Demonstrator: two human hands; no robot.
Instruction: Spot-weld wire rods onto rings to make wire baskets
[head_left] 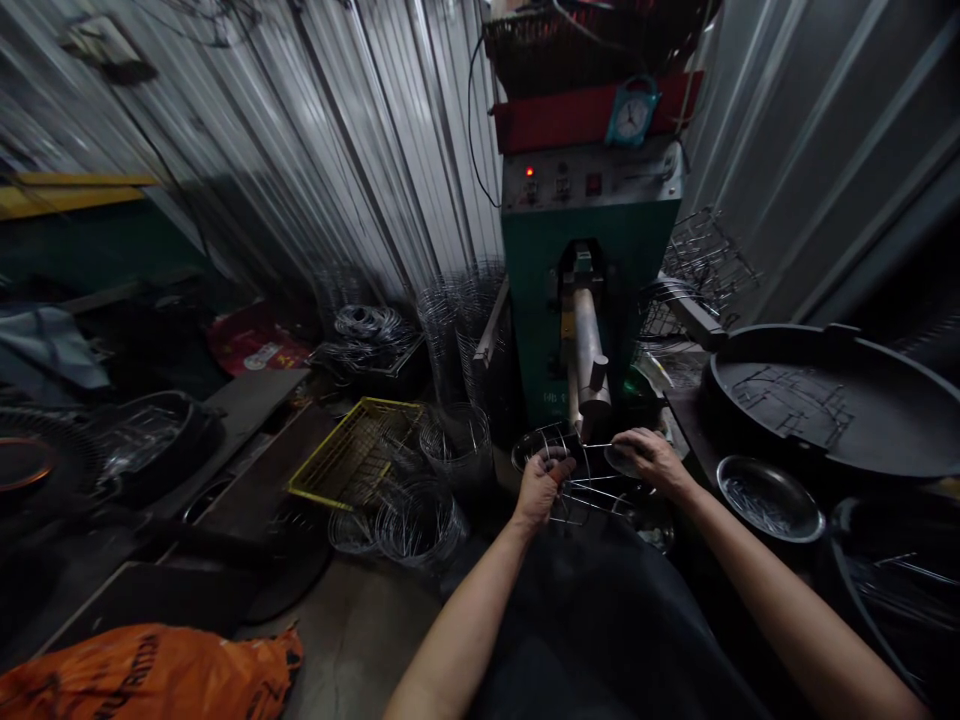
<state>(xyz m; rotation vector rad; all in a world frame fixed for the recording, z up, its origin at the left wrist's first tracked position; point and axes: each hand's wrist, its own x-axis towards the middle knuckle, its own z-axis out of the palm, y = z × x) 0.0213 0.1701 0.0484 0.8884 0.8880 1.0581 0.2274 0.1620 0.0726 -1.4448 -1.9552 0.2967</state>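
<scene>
My left hand is closed on a wire frame made of bent metal rods, just below the spot welder's tip. My right hand pinches a short metal rod whose far end reaches the electrode of the green spot welder. The welder's thick round arm points down toward both hands. Whether the rod touches the frame is too small to tell. Under the hands, a round bowl is partly hidden by the frame.
At right stand a large black round tray holding wire pieces and a metal bowl of short rods. Wire baskets and a yellow wire rack lie at left. An orange bag is at the front left.
</scene>
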